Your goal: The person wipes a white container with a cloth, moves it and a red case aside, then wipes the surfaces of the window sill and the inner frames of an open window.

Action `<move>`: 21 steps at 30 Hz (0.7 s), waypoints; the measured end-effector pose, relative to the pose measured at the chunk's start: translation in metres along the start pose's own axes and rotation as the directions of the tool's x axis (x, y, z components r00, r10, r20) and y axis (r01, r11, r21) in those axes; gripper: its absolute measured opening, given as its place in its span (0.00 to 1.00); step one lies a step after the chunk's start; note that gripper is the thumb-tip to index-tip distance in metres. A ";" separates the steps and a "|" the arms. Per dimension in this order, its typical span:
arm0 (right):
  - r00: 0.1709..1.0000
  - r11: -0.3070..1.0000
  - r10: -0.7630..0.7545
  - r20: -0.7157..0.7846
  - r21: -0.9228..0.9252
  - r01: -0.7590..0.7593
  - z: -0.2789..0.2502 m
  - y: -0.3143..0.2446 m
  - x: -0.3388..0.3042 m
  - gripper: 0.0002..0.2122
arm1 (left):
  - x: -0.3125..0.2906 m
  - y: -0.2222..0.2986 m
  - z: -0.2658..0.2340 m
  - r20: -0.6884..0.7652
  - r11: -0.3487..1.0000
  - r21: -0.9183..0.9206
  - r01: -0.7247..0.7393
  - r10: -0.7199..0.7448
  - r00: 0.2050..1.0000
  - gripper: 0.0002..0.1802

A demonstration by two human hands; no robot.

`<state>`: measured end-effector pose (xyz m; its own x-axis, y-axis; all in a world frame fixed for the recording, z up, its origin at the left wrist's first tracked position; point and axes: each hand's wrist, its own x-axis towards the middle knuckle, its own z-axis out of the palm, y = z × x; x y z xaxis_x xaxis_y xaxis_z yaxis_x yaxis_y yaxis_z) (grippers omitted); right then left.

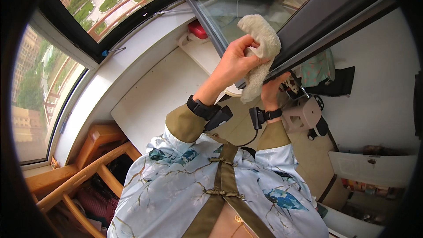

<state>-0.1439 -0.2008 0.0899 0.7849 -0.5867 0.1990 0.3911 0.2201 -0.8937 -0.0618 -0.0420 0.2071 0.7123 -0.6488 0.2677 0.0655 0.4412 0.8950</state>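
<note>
At the window sash (328,11), a cream cloth (268,40) runs lengthwise up the view.

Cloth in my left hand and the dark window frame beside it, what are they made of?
Cloth: probably cotton terry or microfibre, matte, judging by its nubby surface. Window frame: likely coated metal, perhaps plastic; smooth and dark with soft highlights.
</note>
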 end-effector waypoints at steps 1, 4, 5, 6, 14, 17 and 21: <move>1.000 0.999 -0.005 0.002 -0.036 0.005 0.016 -0.009 -0.004 0.35 | -0.001 -0.001 -0.002 -0.028 1.000 0.008 -0.027 0.027 0.999 0.14; 0.999 0.998 -0.014 -0.036 -0.068 0.012 0.022 -0.011 -0.004 0.36 | -0.007 -0.022 -0.010 -0.070 1.000 0.005 0.002 -0.002 0.998 0.13; 0.998 0.998 -0.003 -0.060 -0.060 -0.001 0.020 -0.008 -0.004 0.38 | -0.010 -0.035 -0.020 -0.095 0.994 -0.003 0.110 -0.110 0.989 0.14; 0.998 0.998 -0.004 -0.058 -0.061 0.001 0.018 -0.005 -0.005 0.38 | -0.013 -0.046 -0.029 -0.119 0.976 -0.014 0.217 -0.217 0.969 0.15; 0.998 0.999 -0.005 -0.066 -0.049 0.001 0.017 -0.005 -0.004 0.40 | -0.008 -0.011 -0.004 -0.107 0.977 0.001 0.212 -0.211 0.972 0.26; 0.998 0.996 -0.029 -0.064 -0.082 0.024 0.029 -0.012 -0.006 0.40 | -0.005 -0.010 -0.006 -0.122 0.964 -0.006 0.265 -0.264 0.957 0.31; 0.998 0.995 -0.025 -0.054 -0.098 0.020 0.025 -0.011 -0.005 0.40 | -0.005 -0.009 -0.009 -0.027 0.926 -0.174 0.335 -0.344 0.938 0.30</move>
<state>-0.1403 -0.1808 0.1088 0.7477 -0.6333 0.1997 0.3576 0.1307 -0.9247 -0.0596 -0.0372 0.1942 0.6645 -0.7443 -0.0665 0.4207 0.2992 0.8564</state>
